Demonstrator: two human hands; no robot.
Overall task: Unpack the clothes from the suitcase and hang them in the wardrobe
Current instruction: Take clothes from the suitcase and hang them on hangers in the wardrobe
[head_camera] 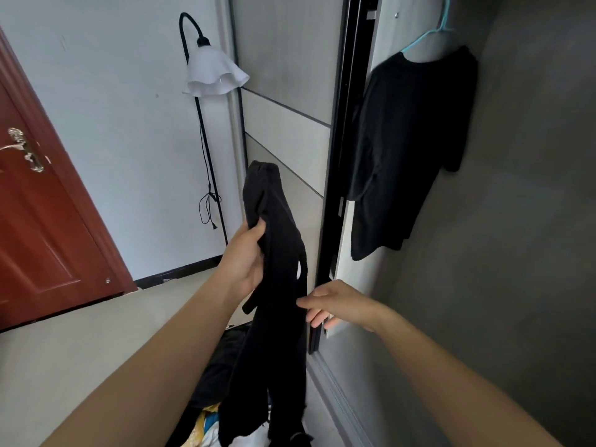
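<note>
black garment (274, 246) in left hand (246, 259), right hand (335, 303) alongside

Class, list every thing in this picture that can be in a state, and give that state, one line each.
Left hand: grips the black garment.
Right hand: fingers straight, at the garment's edge.
Garment: held up, hanging loose, no hanger.
T-shirt: hung on a blue hanger in the wardrobe.
Wardrobe: open.
Lamp: unlit, plug dangling.
Door: shut.
</note>
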